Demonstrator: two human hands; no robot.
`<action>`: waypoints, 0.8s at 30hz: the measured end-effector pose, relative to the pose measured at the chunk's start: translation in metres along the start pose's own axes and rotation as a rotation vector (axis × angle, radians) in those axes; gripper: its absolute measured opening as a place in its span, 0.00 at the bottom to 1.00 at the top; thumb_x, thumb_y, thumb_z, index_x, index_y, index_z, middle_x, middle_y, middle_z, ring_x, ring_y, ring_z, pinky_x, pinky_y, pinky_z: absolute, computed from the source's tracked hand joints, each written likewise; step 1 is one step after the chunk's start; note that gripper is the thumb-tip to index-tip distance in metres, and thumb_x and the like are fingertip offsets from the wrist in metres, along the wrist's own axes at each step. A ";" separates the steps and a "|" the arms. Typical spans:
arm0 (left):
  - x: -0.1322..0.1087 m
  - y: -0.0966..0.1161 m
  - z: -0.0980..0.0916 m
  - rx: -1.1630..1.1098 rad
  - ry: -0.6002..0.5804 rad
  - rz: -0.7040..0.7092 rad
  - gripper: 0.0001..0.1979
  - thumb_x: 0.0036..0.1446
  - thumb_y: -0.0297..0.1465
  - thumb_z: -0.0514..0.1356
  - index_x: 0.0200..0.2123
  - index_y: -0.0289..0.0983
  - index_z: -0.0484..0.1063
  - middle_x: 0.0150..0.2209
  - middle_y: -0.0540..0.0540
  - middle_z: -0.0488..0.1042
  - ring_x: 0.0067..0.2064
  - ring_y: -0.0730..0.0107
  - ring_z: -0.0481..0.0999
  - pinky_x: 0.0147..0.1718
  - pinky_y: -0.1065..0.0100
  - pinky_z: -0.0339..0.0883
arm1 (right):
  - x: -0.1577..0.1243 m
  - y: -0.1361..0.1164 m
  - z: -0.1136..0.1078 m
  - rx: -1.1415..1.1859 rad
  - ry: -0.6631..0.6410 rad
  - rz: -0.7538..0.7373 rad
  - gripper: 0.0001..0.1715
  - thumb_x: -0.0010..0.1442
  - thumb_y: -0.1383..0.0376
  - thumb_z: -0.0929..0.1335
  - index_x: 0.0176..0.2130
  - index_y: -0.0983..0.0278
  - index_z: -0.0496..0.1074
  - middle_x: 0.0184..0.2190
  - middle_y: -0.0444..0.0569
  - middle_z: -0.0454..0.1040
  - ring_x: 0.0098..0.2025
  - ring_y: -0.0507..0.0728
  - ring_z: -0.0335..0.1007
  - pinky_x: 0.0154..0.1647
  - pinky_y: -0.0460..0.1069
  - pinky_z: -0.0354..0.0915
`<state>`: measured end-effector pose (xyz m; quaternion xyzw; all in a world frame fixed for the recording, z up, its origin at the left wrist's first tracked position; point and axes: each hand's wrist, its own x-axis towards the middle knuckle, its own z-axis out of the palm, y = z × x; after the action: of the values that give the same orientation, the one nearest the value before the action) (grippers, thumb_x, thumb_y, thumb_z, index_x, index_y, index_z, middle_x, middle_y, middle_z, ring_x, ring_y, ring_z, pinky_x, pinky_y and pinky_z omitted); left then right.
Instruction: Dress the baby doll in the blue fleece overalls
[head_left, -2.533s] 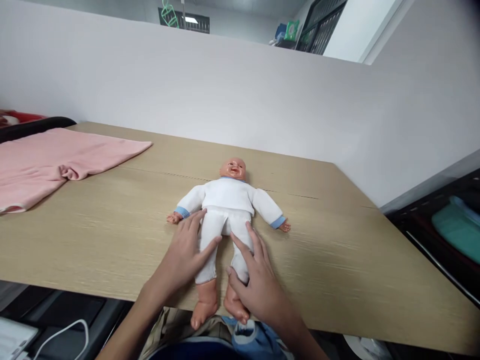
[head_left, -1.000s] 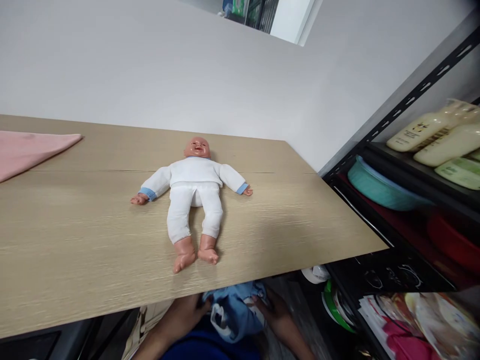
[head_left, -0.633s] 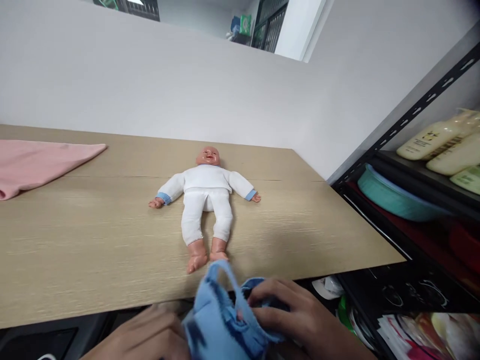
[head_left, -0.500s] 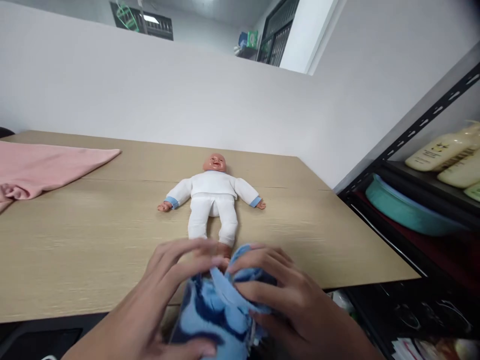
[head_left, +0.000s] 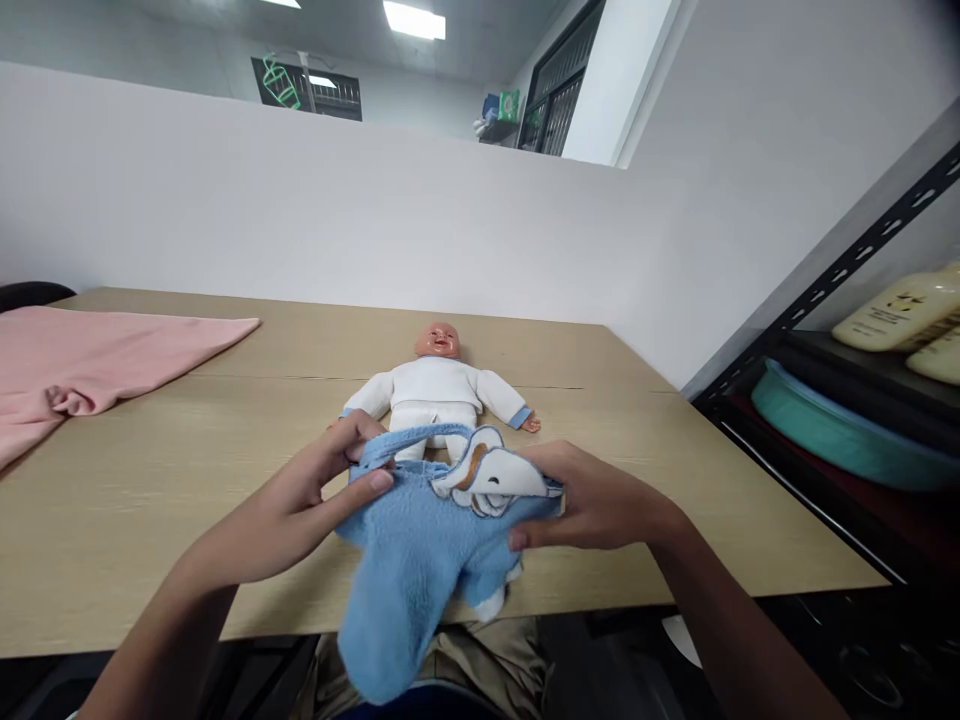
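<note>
A blue fleece baby garment (head_left: 420,520) hangs above the table's near edge. It has a white animal patch, and one leg-like part dangles low with a small white-tipped part beside it. My left hand (head_left: 300,505) pinches its upper left edge, thumb in front and fingers behind the cloth. On the other side my right hand (head_left: 592,495) grips the edge by the patch, thumb in front. Beyond the garment a baby doll (head_left: 435,380) in white clothes with blue cuffs lies on its back. The garment hides its lower legs.
A pink cloth (head_left: 112,360) lies at the left of the wooden table (head_left: 187,490). To the right stands a dark shelf rack with a teal basin (head_left: 847,430) and cream-coloured bottles (head_left: 900,315). A white wall (head_left: 337,220) rises behind the table.
The garment was bunched between my hands and now spreads out, its blue outside and animal patch showing. My hands have moved apart. The doll lies as before, and the view has tilted up slightly.
</note>
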<state>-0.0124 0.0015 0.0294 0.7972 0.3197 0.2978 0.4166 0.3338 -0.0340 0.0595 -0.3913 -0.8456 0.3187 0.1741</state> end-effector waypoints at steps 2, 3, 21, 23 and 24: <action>0.004 0.001 -0.006 0.070 -0.099 -0.009 0.16 0.74 0.47 0.60 0.56 0.45 0.71 0.48 0.48 0.74 0.49 0.62 0.74 0.44 0.68 0.71 | 0.000 0.010 0.001 0.028 0.068 -0.069 0.20 0.69 0.48 0.74 0.43 0.63 0.79 0.39 0.47 0.76 0.40 0.56 0.70 0.44 0.50 0.65; 0.006 0.003 -0.008 0.120 -0.155 -0.022 0.19 0.72 0.47 0.63 0.59 0.46 0.71 0.51 0.48 0.76 0.50 0.61 0.75 0.44 0.68 0.71 | 0.000 0.012 0.003 0.056 0.113 -0.092 0.19 0.72 0.49 0.72 0.44 0.63 0.79 0.41 0.48 0.76 0.42 0.56 0.70 0.45 0.50 0.64; 0.056 -0.001 -0.004 0.000 -0.386 -0.037 0.17 0.67 0.47 0.68 0.47 0.40 0.77 0.42 0.50 0.75 0.44 0.65 0.72 0.43 0.68 0.67 | 0.030 -0.008 -0.008 0.067 0.023 0.096 0.26 0.74 0.44 0.68 0.49 0.63 0.79 0.35 0.44 0.79 0.38 0.55 0.71 0.41 0.49 0.65; 0.050 -0.004 -0.004 -0.047 -0.333 0.014 0.14 0.73 0.45 0.62 0.48 0.40 0.75 0.46 0.48 0.75 0.47 0.64 0.73 0.47 0.66 0.68 | 0.027 0.003 -0.010 0.090 -0.131 0.121 0.31 0.65 0.41 0.75 0.51 0.63 0.79 0.38 0.45 0.80 0.39 0.56 0.73 0.38 0.48 0.66; 0.048 -0.005 -0.004 -0.079 -0.307 0.020 0.14 0.75 0.44 0.59 0.50 0.40 0.74 0.48 0.46 0.75 0.50 0.63 0.74 0.50 0.65 0.70 | 0.027 0.008 -0.009 0.091 -0.216 0.130 0.34 0.60 0.41 0.78 0.52 0.62 0.79 0.39 0.45 0.80 0.38 0.56 0.73 0.37 0.48 0.65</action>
<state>0.0132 0.0417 0.0372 0.8195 0.2323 0.1893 0.4886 0.3261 -0.0058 0.0621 -0.4003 -0.8171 0.4074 0.0786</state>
